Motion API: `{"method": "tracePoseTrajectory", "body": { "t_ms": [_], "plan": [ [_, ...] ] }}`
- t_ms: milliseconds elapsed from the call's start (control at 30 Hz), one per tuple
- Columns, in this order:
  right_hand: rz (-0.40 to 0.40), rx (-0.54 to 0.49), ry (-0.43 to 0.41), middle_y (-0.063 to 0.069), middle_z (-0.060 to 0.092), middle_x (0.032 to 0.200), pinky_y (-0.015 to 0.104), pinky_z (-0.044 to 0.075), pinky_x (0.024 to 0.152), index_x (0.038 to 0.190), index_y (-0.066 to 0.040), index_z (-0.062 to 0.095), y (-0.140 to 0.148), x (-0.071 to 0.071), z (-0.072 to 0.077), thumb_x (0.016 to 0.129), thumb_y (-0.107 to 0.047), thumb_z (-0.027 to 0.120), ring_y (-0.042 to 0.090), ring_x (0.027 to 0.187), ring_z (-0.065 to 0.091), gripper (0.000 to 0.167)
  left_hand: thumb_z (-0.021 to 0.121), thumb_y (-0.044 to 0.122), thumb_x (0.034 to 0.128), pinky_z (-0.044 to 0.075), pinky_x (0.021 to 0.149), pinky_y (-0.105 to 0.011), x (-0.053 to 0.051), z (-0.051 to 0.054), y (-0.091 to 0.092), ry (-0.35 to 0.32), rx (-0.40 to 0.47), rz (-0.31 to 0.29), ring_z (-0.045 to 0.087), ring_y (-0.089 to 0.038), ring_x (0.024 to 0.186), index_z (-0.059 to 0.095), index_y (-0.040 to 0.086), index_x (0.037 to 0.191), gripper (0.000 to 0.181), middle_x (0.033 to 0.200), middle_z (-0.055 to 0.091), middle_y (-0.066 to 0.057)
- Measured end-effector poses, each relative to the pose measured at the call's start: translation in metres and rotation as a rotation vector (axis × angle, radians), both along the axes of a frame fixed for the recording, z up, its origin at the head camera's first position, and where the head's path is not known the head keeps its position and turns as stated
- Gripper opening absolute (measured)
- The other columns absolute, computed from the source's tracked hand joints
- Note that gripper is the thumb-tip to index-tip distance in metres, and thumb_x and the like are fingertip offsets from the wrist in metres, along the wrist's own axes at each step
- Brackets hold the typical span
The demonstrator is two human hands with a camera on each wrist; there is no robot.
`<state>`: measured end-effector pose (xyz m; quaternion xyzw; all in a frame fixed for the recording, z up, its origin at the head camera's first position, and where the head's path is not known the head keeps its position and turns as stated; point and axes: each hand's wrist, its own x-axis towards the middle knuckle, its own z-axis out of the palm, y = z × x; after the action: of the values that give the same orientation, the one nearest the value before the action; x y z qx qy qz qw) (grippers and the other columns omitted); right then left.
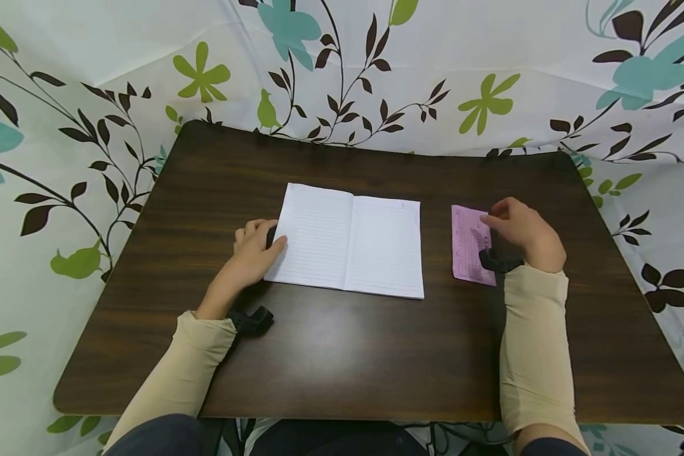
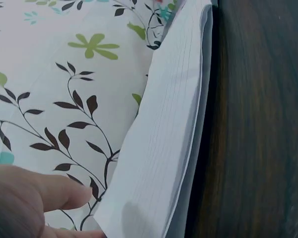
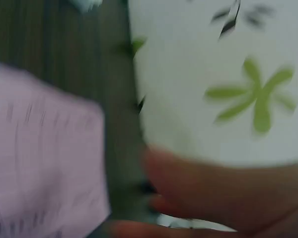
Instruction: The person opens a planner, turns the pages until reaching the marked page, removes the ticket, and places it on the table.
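Observation:
An open notebook point(image 1: 384, 247) with white lined pages lies flat at the middle of the dark table. My left hand point(image 1: 253, 250) rests at its left edge, thumb over the margin of the left page point(image 1: 313, 237). Seen from the left wrist, the thumb point(image 2: 64, 193) is beside the page corner, and the other fingers are mostly hidden. To the right lies a pink printed sheet point(image 1: 468, 244) with rows of small marks. My right hand point(image 1: 524, 231) hovers at its upper right edge, fingers loosely bent. In the blurred right wrist view, a gap separates the fingertips from the pink sheet point(image 3: 44, 158).
The brown wooden table point(image 1: 330, 354) has rounded corners. A white cloth point(image 1: 148, 38) with leaf and flower prints hangs behind it and at the sides. Black wrist cameras point(image 1: 253, 321) are strapped to both forearms. Some cables point(image 1: 450, 434) show below the front edge.

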<state>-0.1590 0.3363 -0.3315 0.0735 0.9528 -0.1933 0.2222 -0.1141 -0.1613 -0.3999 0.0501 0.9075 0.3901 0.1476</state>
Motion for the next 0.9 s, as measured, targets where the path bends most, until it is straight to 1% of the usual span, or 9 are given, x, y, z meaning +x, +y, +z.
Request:
{"method": "tracePoseTrajectory", "body": {
  "t_ms": [100, 167, 267, 333, 433, 500, 667, 767, 900],
  "plan": [
    [0.168, -0.037, -0.059, 0.037, 0.039, 0.154, 0.072, 0.04, 0.112, 0.158, 0.006, 0.026, -0.03, 0.001, 0.004, 0.108, -0.048, 0.051, 0.056, 0.137, 0.045, 0.078, 0.044, 0.035, 0.1094, 0.023, 0.114, -0.064, 0.003, 0.002, 0.001, 0.014, -0.009, 0.046, 0.031, -0.047, 0.138, 0.033, -0.001, 0.16, 0.063, 0.158, 0.033, -0.03],
    [0.253, -0.042, -0.084, 0.035, 0.033, 0.162, 0.072, 0.034, 0.117, 0.162, 0.004, 0.023, -0.051, 0.002, 0.001, 0.106, -0.05, 0.054, 0.055, 0.146, 0.038, 0.084, 0.043, 0.035, 0.1097, 0.025, 0.113, -0.063, 0.004, 0.003, 0.001, -0.003, -0.002, 0.066, 0.037, -0.046, 0.136, 0.032, -0.002, 0.161, 0.064, 0.155, 0.037, -0.029],
    [0.346, -0.019, -0.085, 0.035, 0.024, 0.167, 0.07, 0.026, 0.122, 0.164, 0.005, 0.018, -0.075, 0.002, -0.007, 0.103, -0.053, 0.06, 0.054, 0.153, 0.028, 0.094, 0.04, 0.037, 0.1105, 0.025, 0.117, -0.064, 0.004, 0.002, -0.002, -0.051, 0.023, 0.091, 0.041, -0.043, 0.133, 0.031, -0.002, 0.161, 0.065, 0.152, 0.041, -0.027],
    [0.387, 0.0, -0.095, 0.034, 0.019, 0.169, 0.067, 0.021, 0.125, 0.164, 0.007, 0.016, -0.085, 0.002, -0.014, 0.099, -0.055, 0.065, 0.052, 0.156, 0.022, 0.102, 0.038, 0.037, 0.1108, 0.03, 0.115, -0.061, 0.002, 0.0, -0.004, -0.084, 0.048, 0.095, 0.043, -0.041, 0.13, 0.029, -0.003, 0.162, 0.066, 0.148, 0.044, -0.025],
    [0.404, 0.001, -0.141, 0.034, 0.009, 0.171, 0.067, 0.017, 0.126, 0.164, 0.008, 0.012, -0.092, 0.004, -0.021, 0.092, -0.058, 0.073, 0.052, 0.158, 0.015, 0.115, 0.039, 0.036, 0.1109, 0.041, 0.103, -0.05, -0.001, -0.002, -0.005, -0.103, 0.082, 0.092, 0.049, -0.033, 0.115, 0.031, -0.003, 0.161, 0.064, 0.132, 0.051, -0.02],
    [0.415, -0.001, -0.162, 0.034, 0.004, 0.171, 0.069, 0.016, 0.126, 0.164, 0.008, 0.009, -0.094, 0.005, -0.024, 0.089, -0.057, 0.077, 0.054, 0.158, 0.011, 0.121, 0.04, 0.035, 0.1104, 0.039, 0.101, -0.048, -0.002, -0.003, -0.005, -0.097, 0.083, 0.087, 0.05, -0.03, 0.109, 0.035, -0.004, 0.158, 0.062, 0.123, 0.054, -0.017],
    [0.435, 0.002, -0.177, 0.037, -0.005, 0.17, 0.076, 0.015, 0.122, 0.165, 0.006, 0.006, -0.096, 0.008, -0.028, 0.085, -0.055, 0.082, 0.061, 0.155, 0.0, 0.126, 0.045, 0.035, 0.1093, 0.03, 0.111, -0.058, -0.002, -0.004, -0.002, -0.042, 0.009, 0.079, 0.054, -0.033, 0.105, 0.052, -0.005, 0.141, 0.052, 0.112, 0.06, -0.016],
    [0.431, 0.004, -0.176, 0.036, -0.007, 0.17, 0.077, 0.014, 0.121, 0.166, 0.003, 0.006, -0.097, 0.009, -0.027, 0.084, -0.051, 0.084, 0.062, 0.155, -0.004, 0.126, 0.046, 0.036, 0.1097, 0.037, 0.101, -0.052, 0.0, -0.004, 0.0, -0.006, -0.045, 0.074, 0.057, -0.031, 0.09, 0.06, -0.003, 0.123, 0.044, 0.096, 0.062, -0.013],
    [0.423, 0.017, -0.159, 0.034, -0.007, 0.171, 0.078, 0.012, 0.121, 0.167, -0.001, 0.006, -0.1, 0.009, -0.028, 0.083, -0.049, 0.086, 0.062, 0.155, -0.004, 0.125, 0.047, 0.036, 0.1101, 0.039, 0.079, -0.039, 0.002, -0.004, 0.0, 0.028, -0.077, 0.084, 0.051, -0.025, 0.072, 0.063, 0.002, 0.104, 0.038, 0.077, 0.055, -0.007]
  ]
}}
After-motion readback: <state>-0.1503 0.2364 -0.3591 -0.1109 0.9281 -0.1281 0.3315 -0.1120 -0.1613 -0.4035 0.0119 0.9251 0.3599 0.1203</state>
